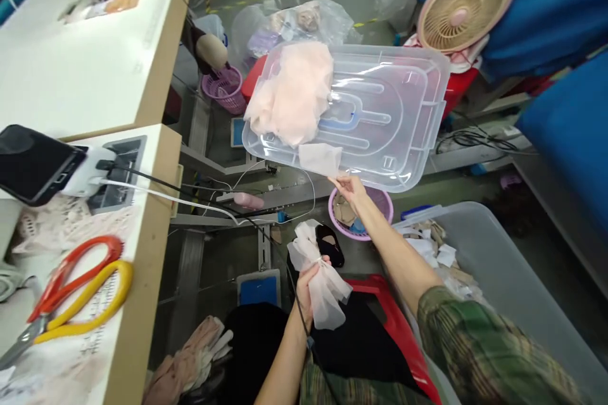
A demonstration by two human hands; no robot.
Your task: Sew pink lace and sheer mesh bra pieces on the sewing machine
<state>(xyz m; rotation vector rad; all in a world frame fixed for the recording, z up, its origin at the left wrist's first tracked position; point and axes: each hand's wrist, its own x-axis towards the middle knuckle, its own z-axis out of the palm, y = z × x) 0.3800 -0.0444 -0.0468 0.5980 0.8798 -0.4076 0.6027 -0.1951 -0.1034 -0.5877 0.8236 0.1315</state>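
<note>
My left hand (308,285) is closed round a gathered bundle of sheer white fabric (327,300), pinched at its middle with the ends fanning out. Ahead of it my right hand (349,186) pinches the lower corner of a small white fabric piece (320,158). That piece lies at the near edge of a clear plastic lid (403,114). A pile of sheer pale peach fabric (297,95) rests on the lid's left part.
Orange-and-yellow-handled scissors (80,291) and a black phone (38,161) lie on the left table (156,82). A purple basket (384,205) sits below the lid. At right stand a translucent bin (517,278) and a pink fan (468,6). A dark cable (266,234) hangs across my left side.
</note>
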